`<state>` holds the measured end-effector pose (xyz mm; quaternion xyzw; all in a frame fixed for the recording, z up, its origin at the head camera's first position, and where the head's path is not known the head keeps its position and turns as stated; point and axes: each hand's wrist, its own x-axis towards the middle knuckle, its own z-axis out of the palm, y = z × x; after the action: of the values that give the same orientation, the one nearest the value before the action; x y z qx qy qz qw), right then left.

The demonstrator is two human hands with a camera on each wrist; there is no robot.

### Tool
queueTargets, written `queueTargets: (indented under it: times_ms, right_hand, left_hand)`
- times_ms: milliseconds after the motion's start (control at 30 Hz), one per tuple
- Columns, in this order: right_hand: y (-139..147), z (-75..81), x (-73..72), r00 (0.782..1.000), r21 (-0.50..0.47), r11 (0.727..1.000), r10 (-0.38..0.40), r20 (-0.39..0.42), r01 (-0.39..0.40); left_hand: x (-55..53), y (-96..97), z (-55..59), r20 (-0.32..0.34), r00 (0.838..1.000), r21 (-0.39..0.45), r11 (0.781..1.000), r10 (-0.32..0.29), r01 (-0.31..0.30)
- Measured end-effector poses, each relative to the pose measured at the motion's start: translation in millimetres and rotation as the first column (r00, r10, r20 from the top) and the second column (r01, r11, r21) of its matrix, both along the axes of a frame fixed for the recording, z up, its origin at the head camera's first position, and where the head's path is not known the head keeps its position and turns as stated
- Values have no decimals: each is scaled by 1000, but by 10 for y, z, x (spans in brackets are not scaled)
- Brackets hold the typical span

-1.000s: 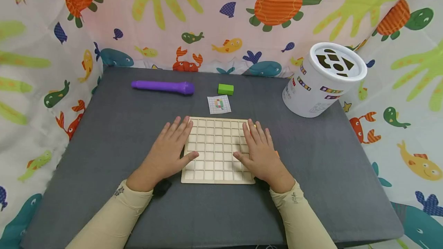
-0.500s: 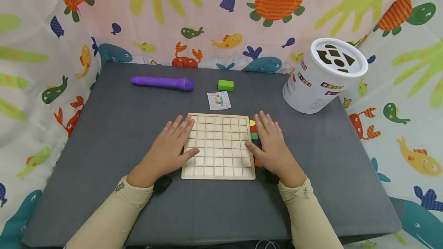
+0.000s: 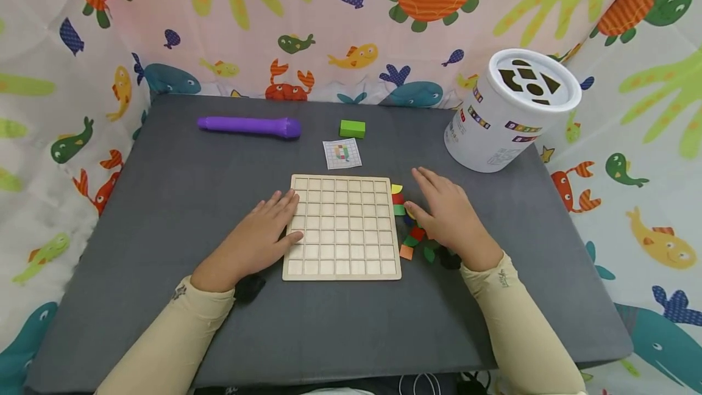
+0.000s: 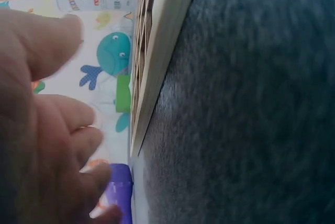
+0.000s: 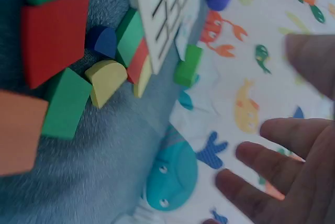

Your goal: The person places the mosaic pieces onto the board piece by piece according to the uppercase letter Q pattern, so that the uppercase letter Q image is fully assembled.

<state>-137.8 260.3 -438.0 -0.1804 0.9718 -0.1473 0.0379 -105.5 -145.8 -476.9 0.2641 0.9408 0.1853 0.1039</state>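
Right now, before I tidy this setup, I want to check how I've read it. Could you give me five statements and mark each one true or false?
1. In the head view, the purple stick lies left of the green block. True.
2. The right hand grips the green block. False: that hand holds nothing, and the block lies apart from it.
3. The picture card lies between the green block and the grid board. True.
4. The small coloured pieces lie by the grid board's left edge. False: they lie by its right edge.
5. The white tub has dark shapes on its top. True.
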Motion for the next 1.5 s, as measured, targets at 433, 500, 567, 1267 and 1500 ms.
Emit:
queueTargets:
  times_ms: [433,500,567,1267,1500]
  right_hand:
    - [-347,-185,-503,997,200,979,-54,56,41]
    - [-360,-174,-510,997,202,977,-72,30,64]
    - [-331,-183,-511,996,202,976,-88,15,83]
    - [-305,-249,-597,981,219,959,-191,27,180]
    - [-531,-107,-535,993,153,982,-112,-25,115]
  left_hand:
    - [16,-29,-45,105,995,-68,998,-1,8]
    - [20,-31,-21,86,996,-79,997,-6,13]
    - [20,-6,-5,76,997,-90,996,-12,19]
    - [55,-6,25,32,999,-140,990,-15,19]
    - [38,-18,5,17,1000,-143,989,-22,25]
